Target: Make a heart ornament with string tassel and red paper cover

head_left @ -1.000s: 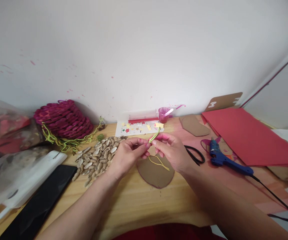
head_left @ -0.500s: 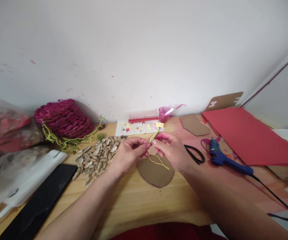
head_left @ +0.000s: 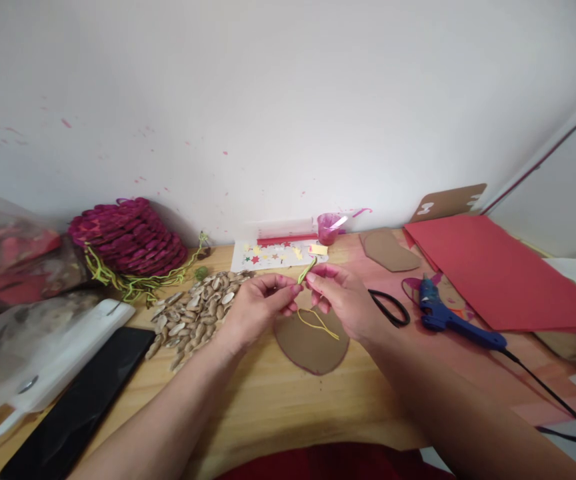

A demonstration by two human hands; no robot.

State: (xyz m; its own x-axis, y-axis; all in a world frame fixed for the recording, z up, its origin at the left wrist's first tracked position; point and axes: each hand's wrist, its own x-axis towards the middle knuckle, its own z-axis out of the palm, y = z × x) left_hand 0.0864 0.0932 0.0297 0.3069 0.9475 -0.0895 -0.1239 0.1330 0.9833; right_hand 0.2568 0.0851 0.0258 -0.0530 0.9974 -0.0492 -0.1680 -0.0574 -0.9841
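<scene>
My left hand point(head_left: 263, 303) pinches a small bundle of yellow-green yarn point(head_left: 307, 270) between thumb and fingers. Close beside it, my right hand point(head_left: 341, 293) has its fingertips closed on the same bundle. Below the hands, a loop of yellow yarn point(head_left: 321, 325) hangs over a rounded piece of brown cardboard point(head_left: 311, 350) on the wooden table. Whether that loop joins the bundle is hidden by the fingers. Just left of my left hand lies a pile of pistachio-like shells point(head_left: 201, 317). The handles of black scissors point(head_left: 391, 308) show next to my right wrist.
A blue glue gun point(head_left: 461, 325) with its cord lies at right, near red sheets point(head_left: 508, 273). A star sticker sheet point(head_left: 273, 257) and a pink cup point(head_left: 328, 229) stand by the wall. At left are a magenta shell-covered piece point(head_left: 131, 237), a black phone point(head_left: 78, 407) and a white power strip point(head_left: 73, 353).
My right fingers have shifted slightly along the yarn bundle, and its upper end leans a little lower. My left hand holds nearly the same place.
</scene>
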